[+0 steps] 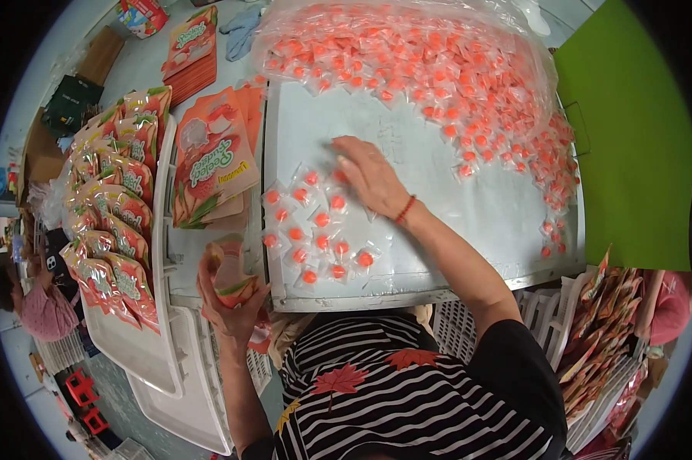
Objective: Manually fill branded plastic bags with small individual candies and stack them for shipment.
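My left hand (225, 308) is wrapped around a pink-and-green printed pouch (229, 264) beside the worktop's left front corner. The pouch's mouth gapes upward; its contents cannot be made out. Over the pale worktop (468, 230), my right hand (372, 181) is palm down with fingers stretched out and nothing in its grasp. Its fingertips are at the far edge of a small spread of clear-wrapped orange-red candies (321, 243), partly covering some. A much larger heap of the same candies (476, 84) spills from a clear plastic bag at the back right.
Flat printed pouches (216, 157) lie stacked left of the worktop, with another stack (191, 54) behind. Upright filled pouches (120, 207) stand in a white tray (176, 337) farther left. A green panel (629, 146) borders the right side. Other people are at both edges.
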`<state>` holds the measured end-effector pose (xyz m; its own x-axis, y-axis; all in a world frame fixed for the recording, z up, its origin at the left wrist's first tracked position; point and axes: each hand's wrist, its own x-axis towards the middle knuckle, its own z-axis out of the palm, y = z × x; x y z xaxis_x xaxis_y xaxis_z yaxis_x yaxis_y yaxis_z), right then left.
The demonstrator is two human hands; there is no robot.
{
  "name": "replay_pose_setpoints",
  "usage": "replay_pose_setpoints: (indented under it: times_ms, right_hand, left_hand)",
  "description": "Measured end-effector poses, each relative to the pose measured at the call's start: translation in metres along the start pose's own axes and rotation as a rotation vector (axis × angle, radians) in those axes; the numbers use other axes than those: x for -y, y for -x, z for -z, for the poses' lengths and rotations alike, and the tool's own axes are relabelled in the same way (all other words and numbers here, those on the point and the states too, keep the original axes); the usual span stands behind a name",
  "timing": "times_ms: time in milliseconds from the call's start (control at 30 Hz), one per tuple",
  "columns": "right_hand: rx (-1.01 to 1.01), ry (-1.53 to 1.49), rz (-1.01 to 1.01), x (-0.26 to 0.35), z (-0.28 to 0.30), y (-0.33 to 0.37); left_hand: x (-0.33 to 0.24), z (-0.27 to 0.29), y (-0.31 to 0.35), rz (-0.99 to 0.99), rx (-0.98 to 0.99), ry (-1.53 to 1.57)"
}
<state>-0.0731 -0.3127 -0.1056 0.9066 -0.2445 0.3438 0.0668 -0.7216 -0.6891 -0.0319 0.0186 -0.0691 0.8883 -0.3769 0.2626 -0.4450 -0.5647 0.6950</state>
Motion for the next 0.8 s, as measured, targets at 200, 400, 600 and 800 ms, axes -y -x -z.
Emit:
replay_pose_setpoints:
  times_ms: [200, 400, 600, 800]
  right_hand:
    - [-0.388, 0.587, -0.144, -0.022, 0.068, 0.071]
    - [-0.27, 0.397, -0.313, -0.017, 0.053, 0.107]
    - [-0.057, 0.455, -0.061, 0.024, 0.015, 0.061]
    - [0.139, 0.474, 0.189, 0.018, -0.017, 0.019]
  left_hand:
    - [0.012, 0.005, 0.008, 0.009, -0.024, 0.025]
    - [-0.006, 0.002, 0.0, -0.107, -0.025, -0.042]
    - [-0.015, 0.004, -0.002, -0.132, -0.009, -0.014]
    - [-0.028, 0.002, -0.002, -0.243, 0.036, -0.147]
